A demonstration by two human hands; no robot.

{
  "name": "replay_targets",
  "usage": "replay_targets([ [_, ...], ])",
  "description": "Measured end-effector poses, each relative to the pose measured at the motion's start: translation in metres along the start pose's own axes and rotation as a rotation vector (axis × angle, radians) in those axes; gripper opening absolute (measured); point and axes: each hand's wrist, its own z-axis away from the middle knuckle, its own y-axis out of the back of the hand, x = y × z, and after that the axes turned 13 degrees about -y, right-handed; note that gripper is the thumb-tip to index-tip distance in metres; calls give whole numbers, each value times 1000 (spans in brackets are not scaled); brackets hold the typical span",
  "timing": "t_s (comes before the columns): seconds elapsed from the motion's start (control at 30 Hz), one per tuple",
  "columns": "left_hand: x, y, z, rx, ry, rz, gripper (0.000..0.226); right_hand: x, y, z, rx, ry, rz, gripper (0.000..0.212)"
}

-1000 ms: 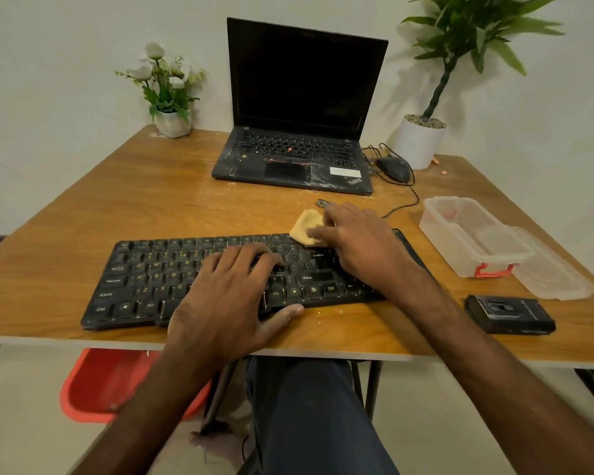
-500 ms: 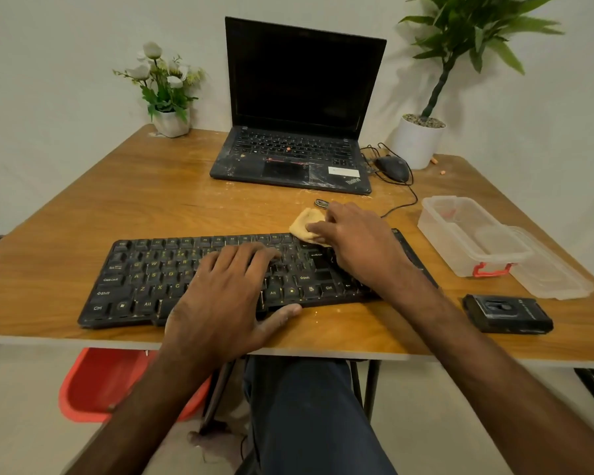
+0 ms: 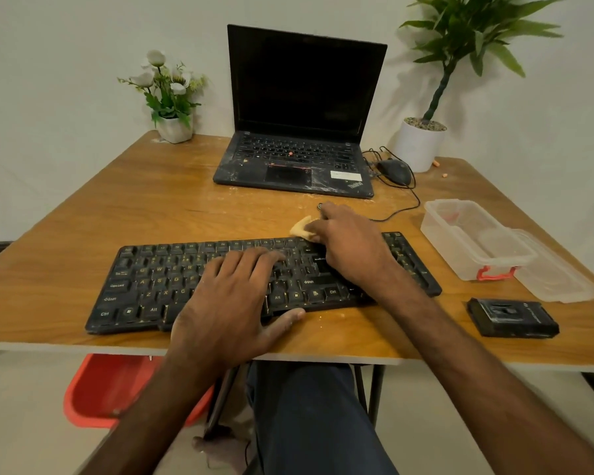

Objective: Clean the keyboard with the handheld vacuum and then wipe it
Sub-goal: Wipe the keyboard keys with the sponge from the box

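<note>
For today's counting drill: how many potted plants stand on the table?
2. A flower pot at the far left corner; a leafy plant at the far right, behind the mouse. None looks hidden.

The change is slight. The right hand (image 3: 350,245) has slid a little toward the left hand (image 3: 234,296), narrowing the gap between them over the keyboard (image 3: 151,286). It has carried the yellow cloth (image 3: 299,228) it grips along with it. Less of the cloth shows now, only a small wedge poking out from under the fingers on the side facing the left hand. The wedge sits at the keyboard's far edge rather than lapping onto the top row of keys.
</note>
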Motion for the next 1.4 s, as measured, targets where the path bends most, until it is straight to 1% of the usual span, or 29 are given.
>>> replay_targets([
  [0.07,0,-1,0,-7,3,6,88,-8,-1,6,4,52,-50,39],
  [0.17,0,-2,0,-8,-1,3,89,-12,-1,18,24,136,-48,37],
  [0.23,-1,-2,0,-2,-8,5,88,-6,-3,18,47,115,-17,38],
  [0.37,0,-1,0,4,-5,7,87,6,-1,9,10,-34,10,39],
  [0.43,0,-1,0,-3,1,5,87,0,-1,9,-8,-13,-75,37],
  [0.5,0,-1,-1,-3,-1,1,87,-13,-1,13,-30,81,-181,34],
  [0.57,-1,-1,-1,2,-5,-3,86,-23,-3,11,-27,178,-139,34],
  [0.63,-1,-1,0,8,-1,-3,86,-23,-1,5,7,205,-44,35],
  [0.73,0,0,0,18,10,0,87,-9,9,-1,-13,181,24,36],
  [0.83,0,0,0,26,9,7,85,6,13,-6,-59,95,115,42],
  [0.9,0,-1,0,26,3,10,84,5,8,-3,-31,99,76,41],
  [1.0,0,-2,0,30,-2,1,84,-10,-1,4,-5,220,-5,37],
  [1.1,0,-1,0,24,-4,1,84,-18,-2,-1,2,285,10,37],
  [1.17,-1,-1,0,23,4,1,85,-14,1,-5,-13,250,36,39],
  [1.3,0,-2,0,45,5,0,82,3,9,-5,-71,66,72,39],
  [1.33,0,-2,0,46,3,0,81,3,10,-3,-82,42,75,39],
  [1.4,1,-2,0,40,-2,0,81,-4,10,1,-78,70,-13,38],
])
